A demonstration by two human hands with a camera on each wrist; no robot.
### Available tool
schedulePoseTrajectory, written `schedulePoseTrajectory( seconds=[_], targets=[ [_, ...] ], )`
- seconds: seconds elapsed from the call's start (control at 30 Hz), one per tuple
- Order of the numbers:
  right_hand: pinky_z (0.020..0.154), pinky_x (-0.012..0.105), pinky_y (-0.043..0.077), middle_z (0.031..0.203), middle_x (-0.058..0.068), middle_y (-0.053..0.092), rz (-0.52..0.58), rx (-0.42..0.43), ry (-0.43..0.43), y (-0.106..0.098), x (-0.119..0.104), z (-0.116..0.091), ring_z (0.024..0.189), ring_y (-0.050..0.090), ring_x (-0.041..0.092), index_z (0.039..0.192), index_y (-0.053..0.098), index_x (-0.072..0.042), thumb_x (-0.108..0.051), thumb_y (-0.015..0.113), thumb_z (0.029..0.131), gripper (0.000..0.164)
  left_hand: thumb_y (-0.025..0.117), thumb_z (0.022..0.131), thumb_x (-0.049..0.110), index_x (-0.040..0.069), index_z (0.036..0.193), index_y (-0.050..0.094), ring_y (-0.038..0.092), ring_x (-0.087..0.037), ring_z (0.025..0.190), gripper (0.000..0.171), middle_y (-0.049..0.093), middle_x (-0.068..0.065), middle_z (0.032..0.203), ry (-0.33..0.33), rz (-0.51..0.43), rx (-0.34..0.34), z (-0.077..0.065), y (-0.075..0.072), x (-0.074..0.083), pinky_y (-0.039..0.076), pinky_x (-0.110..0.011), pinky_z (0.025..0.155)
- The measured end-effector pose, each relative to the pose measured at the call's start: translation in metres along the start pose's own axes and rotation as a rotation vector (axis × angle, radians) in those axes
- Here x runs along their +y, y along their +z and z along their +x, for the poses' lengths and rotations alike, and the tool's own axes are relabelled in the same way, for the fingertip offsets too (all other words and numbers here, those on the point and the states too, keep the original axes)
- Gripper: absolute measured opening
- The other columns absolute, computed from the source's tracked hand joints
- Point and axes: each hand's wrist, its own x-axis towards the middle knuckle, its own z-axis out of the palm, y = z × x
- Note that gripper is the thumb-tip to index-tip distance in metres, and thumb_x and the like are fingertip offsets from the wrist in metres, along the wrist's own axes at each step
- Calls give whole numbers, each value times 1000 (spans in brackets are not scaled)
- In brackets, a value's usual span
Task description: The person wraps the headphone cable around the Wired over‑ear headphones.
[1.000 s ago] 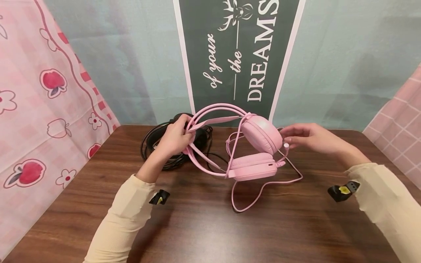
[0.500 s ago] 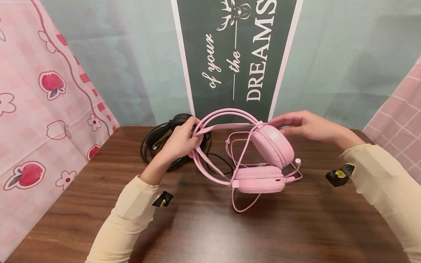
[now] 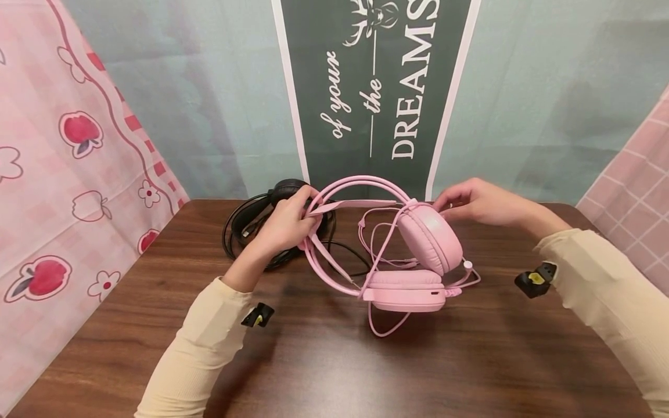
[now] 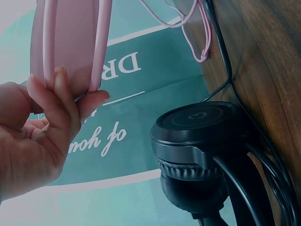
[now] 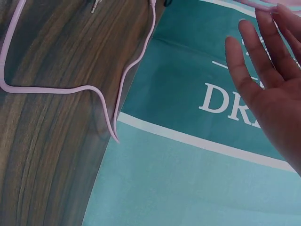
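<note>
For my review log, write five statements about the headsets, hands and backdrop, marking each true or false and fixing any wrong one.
1. The left hand grips the headband of the pink headset. True.
2. Both headsets are held up. False: the black headset lies on the table.
3. In the head view, the right hand is at the upper ear cup. True.
4. The backdrop shows no lettering. False: a dark green banner bears white lettering, including "DREAMS".
5. The pink headset has a microphone with a pale tip. True.
</note>
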Motion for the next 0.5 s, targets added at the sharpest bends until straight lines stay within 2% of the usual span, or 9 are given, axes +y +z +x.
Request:
schedulePoseTrajectory(
  seconds=[0.17,0.27,0.5],
  targets=[
    [67,22,49,82,5,65,37,52,59,-1,-2,-4,75,61,15,93,60,0,-4,59,88,6,48,87,-3,4,113,44,57,-16,42,27,58,-11,62,-26,-53,-14,-1,-3,-7,51,-31,40],
    [66,23,50,79,11,65,69,69,62,-4,-2,-6,73,63,18,93,57,2,-4,56,89,7,47,87,-4,4,114,44,57,-17,42,28,59,-12,63,-45,-66,-14,-2,-6,-11,51,-31,40],
    [51,26,47,69,9,57,69,-2,30,-9,6,-14,59,55,17,87,59,-2,4,55,87,7,48,88,-2,4,114,44,58,-17,43,27,60,-13,64,-71,-67,-18,-3,-8,-20,52,-31,41]
  ],
)
